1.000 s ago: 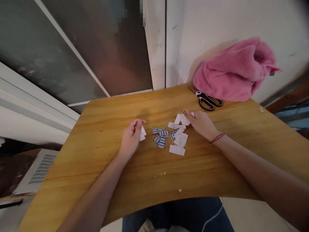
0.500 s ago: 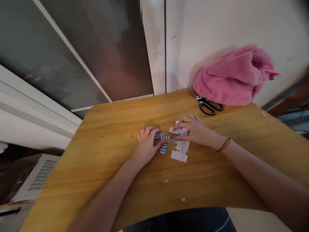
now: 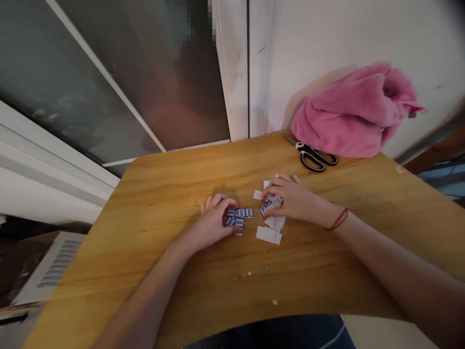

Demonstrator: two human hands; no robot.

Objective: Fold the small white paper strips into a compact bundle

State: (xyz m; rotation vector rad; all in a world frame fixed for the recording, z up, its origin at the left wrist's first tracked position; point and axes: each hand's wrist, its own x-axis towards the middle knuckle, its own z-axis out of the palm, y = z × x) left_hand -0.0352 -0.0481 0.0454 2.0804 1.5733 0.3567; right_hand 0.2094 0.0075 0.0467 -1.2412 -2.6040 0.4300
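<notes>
Blue-edged pieces [image 3: 246,213] lie bunched within our wide left hand [image 3: 214,219]; white slips [image 3: 267,234] lie loose inside the table [image 3: 203,286] edges, our right hand [image 3: 296,198] hold unclear.

"Where are the blue-edged slips [image 3: 248,212]?"
"Mostly clustered around the middle of the surface [image 3: 181,184], overlapping, well in from the near edge."
"And the white slips [image 3: 266,234]?"
"Nearer the right edge, loosely overlapping."
</notes>
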